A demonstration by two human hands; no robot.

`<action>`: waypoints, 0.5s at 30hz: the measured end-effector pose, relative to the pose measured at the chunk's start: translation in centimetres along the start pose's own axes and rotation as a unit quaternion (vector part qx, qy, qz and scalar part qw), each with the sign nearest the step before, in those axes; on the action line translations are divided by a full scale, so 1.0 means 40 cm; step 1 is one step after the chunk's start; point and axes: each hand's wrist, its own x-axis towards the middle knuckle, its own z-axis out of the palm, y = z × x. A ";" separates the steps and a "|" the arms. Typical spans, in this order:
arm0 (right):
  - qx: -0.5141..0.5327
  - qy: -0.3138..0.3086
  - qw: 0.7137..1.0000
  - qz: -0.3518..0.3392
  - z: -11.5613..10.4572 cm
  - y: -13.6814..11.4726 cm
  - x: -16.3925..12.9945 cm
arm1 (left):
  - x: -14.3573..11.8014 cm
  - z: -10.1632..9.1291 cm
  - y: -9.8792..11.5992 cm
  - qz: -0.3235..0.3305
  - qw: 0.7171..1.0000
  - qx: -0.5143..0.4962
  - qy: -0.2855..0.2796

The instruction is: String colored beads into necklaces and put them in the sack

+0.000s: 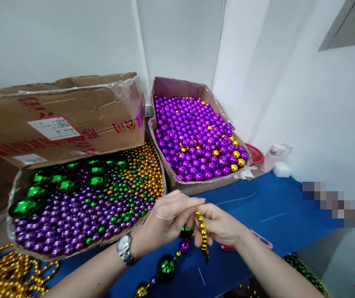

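My left hand (168, 215), with a watch (124, 249) on its wrist, is closed in a pinch, its fingertips meeting those of my right hand (222, 225). From between the hands hangs a short strand of gold beads (202, 231), which my right fingers grip. Below my left hand runs a bead string with a large green ball (166, 268), a purple bead (184, 246) and smaller beads. Its upper end is hidden behind my fingers, at the place where the left hand holds it. A thin pale thread shows by my left hand.
At left, a cardboard box (87, 244) holds green, purple and gold beads; another box (183, 188) behind holds mostly purple ones. Gold bead strands (19, 269) lie at front left. Pink-handled scissors (262, 239), a red basket (255, 154) and thread pieces are on the blue tabletop (277, 198).
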 end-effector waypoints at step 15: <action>-0.174 0.167 0.967 -0.077 -0.006 -0.028 -0.045 | -0.067 -0.025 -0.054 -0.056 0.976 0.211 -0.018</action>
